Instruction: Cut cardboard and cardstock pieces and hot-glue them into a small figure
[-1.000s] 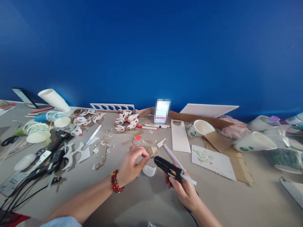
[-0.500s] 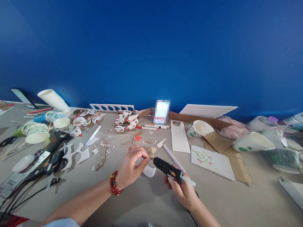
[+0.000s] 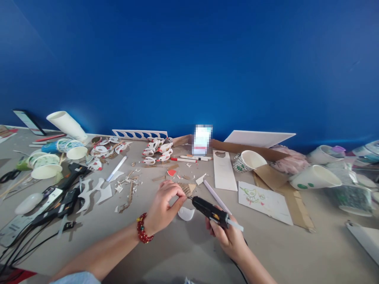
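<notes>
Pinching cardboard [image 3: 188, 188] at their tips, left fingers [image 3: 177, 191], right fingers [image 3: 220, 230] wrapped round glue gun [image 3: 208, 209]

The glue gun [image 3: 207, 208] looks plastic, the brown piece [image 3: 188, 189] ridged cardboard, the bracelet [image 3: 143, 228] glossy-beaded, the bench [image 3: 281, 248] smooth.

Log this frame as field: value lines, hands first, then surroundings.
left hand: thumb and index finger together at striped cardboard piece; exact grip unclear
left wrist: red beaded bracelet
right hand: holds black glue gun, nozzle towards left fingertips; contact unclear
near hands: white cutout, lying on table
picture right: patterned cup, tilted; drawing sheet, lying flat
background: blue wall
</notes>
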Motion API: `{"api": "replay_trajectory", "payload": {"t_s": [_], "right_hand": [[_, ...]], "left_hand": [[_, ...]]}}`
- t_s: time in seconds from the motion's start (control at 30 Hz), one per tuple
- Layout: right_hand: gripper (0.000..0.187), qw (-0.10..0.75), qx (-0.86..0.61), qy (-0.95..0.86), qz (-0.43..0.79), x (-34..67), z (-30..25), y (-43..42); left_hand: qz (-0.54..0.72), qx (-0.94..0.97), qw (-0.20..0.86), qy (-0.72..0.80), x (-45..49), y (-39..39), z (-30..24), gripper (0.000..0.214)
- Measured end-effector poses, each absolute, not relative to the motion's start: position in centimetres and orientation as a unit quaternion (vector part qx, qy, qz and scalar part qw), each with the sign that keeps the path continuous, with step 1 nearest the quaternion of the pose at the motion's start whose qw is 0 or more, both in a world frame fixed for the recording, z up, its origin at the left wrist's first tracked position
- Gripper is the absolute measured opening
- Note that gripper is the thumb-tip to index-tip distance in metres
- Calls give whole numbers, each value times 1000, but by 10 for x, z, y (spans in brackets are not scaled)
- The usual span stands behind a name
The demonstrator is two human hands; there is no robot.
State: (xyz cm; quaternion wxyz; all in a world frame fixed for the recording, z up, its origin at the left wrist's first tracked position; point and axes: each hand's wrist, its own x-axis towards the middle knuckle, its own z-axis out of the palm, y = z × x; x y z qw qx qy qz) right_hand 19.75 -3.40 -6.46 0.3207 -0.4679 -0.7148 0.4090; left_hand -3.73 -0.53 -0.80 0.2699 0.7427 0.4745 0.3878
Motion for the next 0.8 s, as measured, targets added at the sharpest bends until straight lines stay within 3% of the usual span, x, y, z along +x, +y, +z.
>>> {"api": "replay_trajectory", "payload": {"t_s": [0.8], "right_hand": [[24, 319, -470, -713, 411, 200, -62, -34]], "left_hand": [[390, 737, 275, 478, -42, -4, -10, 21]]}}
